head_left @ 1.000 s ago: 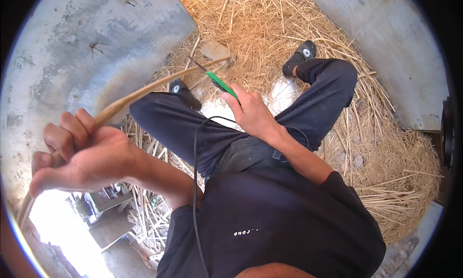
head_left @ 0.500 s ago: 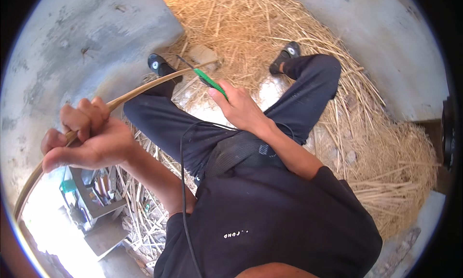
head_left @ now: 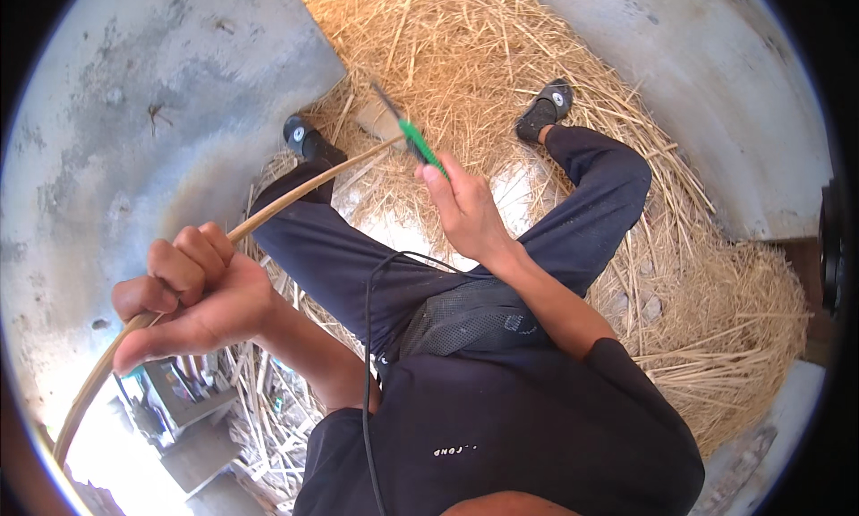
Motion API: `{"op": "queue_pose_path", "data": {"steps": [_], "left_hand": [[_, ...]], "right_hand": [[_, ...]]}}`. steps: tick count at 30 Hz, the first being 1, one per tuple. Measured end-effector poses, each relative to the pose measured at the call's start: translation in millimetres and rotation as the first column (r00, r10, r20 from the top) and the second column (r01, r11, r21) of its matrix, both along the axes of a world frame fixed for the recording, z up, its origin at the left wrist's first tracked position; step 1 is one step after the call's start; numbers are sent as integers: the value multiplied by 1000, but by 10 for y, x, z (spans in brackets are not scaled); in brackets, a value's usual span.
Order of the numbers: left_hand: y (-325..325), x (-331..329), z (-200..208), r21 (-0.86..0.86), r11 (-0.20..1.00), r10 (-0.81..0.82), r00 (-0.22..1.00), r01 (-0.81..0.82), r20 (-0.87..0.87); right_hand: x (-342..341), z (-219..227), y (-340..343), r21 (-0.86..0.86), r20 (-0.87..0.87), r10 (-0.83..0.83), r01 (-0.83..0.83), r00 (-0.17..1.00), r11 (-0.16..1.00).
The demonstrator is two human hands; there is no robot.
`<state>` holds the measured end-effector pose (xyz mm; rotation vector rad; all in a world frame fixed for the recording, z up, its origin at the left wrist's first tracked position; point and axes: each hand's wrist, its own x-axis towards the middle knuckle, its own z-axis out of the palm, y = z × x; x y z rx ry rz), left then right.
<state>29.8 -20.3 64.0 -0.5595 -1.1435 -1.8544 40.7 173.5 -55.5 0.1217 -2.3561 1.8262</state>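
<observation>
My left hand (head_left: 197, 292) is closed round a long, pale strip of bamboo or cane (head_left: 304, 188). The strip curves from the lower left up past my left thigh, and its far end reaches the tool in my other hand. Held in my right hand (head_left: 470, 207) is a green-handled utility knife (head_left: 422, 148), its thin dark blade pointing up and to the left. The blade is beyond the strip's tip; whether the knife touches the strip I cannot tell.
Straw and shavings (head_left: 465, 69) cover the floor between and beyond my feet. Pale walls (head_left: 152, 96) rise at left and right. A grey box of tools (head_left: 192, 395) stands at lower left. A black cord (head_left: 369, 337) runs down over my shirt. A flat stone (head_left: 383, 122) lies near my left foot.
The knife has moved right along the strip to its tip, turning more upright. My left hand has shifted slightly right and down, still gripping the strip.
</observation>
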Motion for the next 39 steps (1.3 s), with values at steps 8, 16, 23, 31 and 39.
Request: {"op": "queue_pose_path", "data": {"steps": [8,16,23,31,39], "left_hand": [[-4,-70,-20,3,993,114,993,-114,-6],[-29,-204,109,-89,984,157,987,-154,25],[-19,-341,185,-148,961,249,963,-233,100],[7,-296,234,-150,956,268,960,-254,83],[186,-265,200,-153,936,331,940,-317,82]], "right_hand": [[-606,-982,-284,415,167,139,-198,976,888],[-523,-587,-367,139,-317,98,-56,943,989],[-784,-859,-224,360,124,208,-240,970,901],[-710,-1186,-387,378,63,168,-180,984,908],[-484,-412,-377,252,-234,155,-95,960,963]]}}
